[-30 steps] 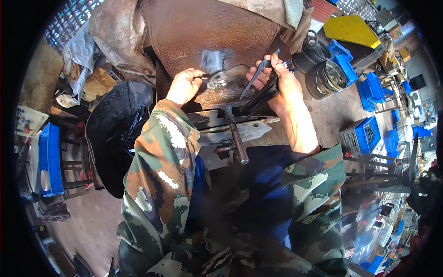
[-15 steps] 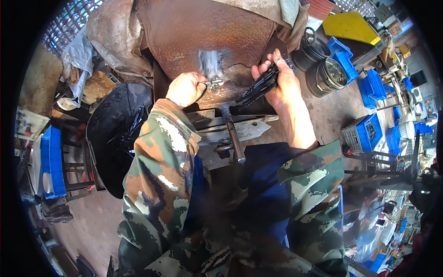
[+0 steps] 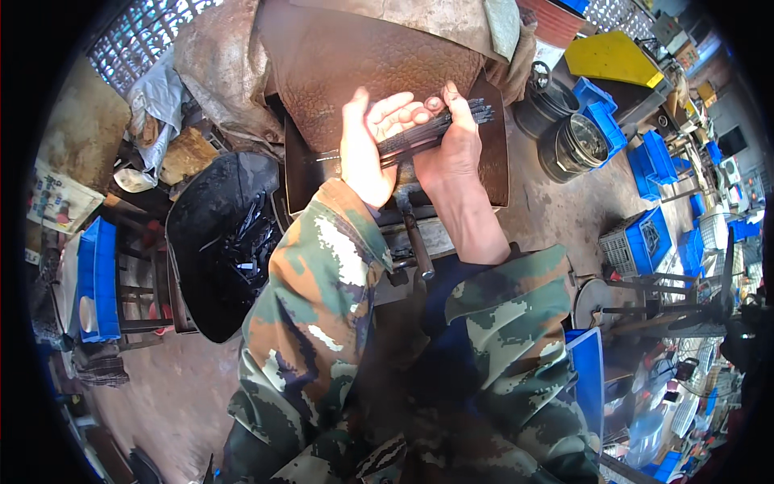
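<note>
A bundle of thin black rods point(image 3: 415, 139) lies slantwise in front of my chest. My right hand point(image 3: 451, 157) is closed around it, with the rod ends fanning out past the thumb. Against the bundle's left end rests my left hand point(image 3: 367, 153), its palm turned inward, thumb up and fingers stretched along the far side. One rod pokes out to the left past that hand. Just below my hands is a metal handle bar point(image 3: 418, 242) on a clamp-like fixture. Behind them a brown, wrinkled sheet point(image 3: 363, 60) leans over a dark metal tray point(image 3: 493, 153).
A black tub point(image 3: 193, 258) with several dark pieces stands at left, beside a blue crate point(image 3: 98, 278). Two black buckets point(image 3: 574, 149) are at right, with more blue crates point(image 3: 645, 238) and a yellow panel point(image 3: 613, 58) beyond. Sacking point(image 3: 218, 64) hangs at the back.
My left hand has left the fixture by the bright blurred patch and opened against the rod bundle. My right hand has brought the bundle leftward and turned it flatter. The bright patch is gone.
</note>
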The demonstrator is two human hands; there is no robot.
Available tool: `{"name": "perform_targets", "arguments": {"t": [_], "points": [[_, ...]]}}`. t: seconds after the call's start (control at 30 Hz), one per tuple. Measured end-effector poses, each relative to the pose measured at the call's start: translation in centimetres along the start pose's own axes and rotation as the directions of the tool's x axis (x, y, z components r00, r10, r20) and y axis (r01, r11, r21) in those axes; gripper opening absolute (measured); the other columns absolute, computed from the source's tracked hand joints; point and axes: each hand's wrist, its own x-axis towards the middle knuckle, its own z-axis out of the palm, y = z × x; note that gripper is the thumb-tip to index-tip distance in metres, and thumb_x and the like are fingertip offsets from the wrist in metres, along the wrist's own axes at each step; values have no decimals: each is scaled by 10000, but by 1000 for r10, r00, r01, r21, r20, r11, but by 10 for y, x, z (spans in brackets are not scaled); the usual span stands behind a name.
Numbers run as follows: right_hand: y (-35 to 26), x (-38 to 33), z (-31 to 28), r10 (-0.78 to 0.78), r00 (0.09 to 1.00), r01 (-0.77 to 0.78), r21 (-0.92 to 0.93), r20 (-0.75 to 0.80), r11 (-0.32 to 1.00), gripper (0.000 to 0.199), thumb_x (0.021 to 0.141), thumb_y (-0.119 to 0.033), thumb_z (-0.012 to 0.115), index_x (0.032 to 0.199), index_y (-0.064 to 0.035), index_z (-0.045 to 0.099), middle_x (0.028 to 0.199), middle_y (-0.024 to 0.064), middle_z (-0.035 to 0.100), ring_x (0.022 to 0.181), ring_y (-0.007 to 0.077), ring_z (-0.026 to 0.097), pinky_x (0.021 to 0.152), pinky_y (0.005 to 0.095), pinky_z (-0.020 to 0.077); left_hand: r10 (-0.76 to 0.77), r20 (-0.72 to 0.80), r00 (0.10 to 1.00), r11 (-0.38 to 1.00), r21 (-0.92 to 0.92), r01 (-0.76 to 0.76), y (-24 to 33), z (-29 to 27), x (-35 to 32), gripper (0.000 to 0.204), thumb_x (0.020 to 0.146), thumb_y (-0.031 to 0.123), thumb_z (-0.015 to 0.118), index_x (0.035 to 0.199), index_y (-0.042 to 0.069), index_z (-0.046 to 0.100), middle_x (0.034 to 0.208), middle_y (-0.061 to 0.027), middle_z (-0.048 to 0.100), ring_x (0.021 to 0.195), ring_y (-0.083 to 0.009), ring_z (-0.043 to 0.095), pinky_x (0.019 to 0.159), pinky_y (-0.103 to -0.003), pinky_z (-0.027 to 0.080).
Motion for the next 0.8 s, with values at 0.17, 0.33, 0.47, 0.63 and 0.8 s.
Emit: {"name": "perform_targets", "arguments": {"t": [0.17,0.33,0.47,0.63,0.8], "points": [[9,-26,17,-37,999,35,76,32,996,183,952,-229,606,960,-97,479,717,45,533,618,183,541,607,353,486,17,71,997,972,-236,1,4,-2,-8,717,975,591,383,1194,-61,587,1016,-147,690,923,-229,658,915,-359,505],[-20,-35,-1,-219,967,228,-61,130,972,375,935,-114,611,1249,-61,411,710,49,537,475,138,453,431,314,376,16,98,995,1000,-3,-16,-26,29,-14,691,988,572,375,1259,-37,561,1082,-120,676,970,-207,627,887,-309,474],[-39,-49,4,-24,988,74,-335,149,939,444,907,-76,622,1290,-26,402,604,66,515,372,128,374,370,324,331,146,88,985,988,41,-150,-11,26,-13,675,998,554,381,1291,-35,533,1197,-156,639,1088,-221,609,901,-318,474],[-81,-80,4,178,980,-16,-866,85,500,406,811,-18,691,1178,-5,518,669,125,631,356,102,460,322,254,333,226,199,954,973,-1,-231,-15,46,0,590,1016,450,402,1219,-85,542,1109,-188,654,1008,-234,629,954,-369,468],[-87,-87,-10,313,949,-119,-881,34,458,545,776,-44,695,1253,4,437,660,113,628,379,108,481,338,259,368,131,381,915,951,211,-224,-17,59,-11,490,973,361,480,1244,-35,579,979,-111,667,929,-198,614,907,-323,459]]}}
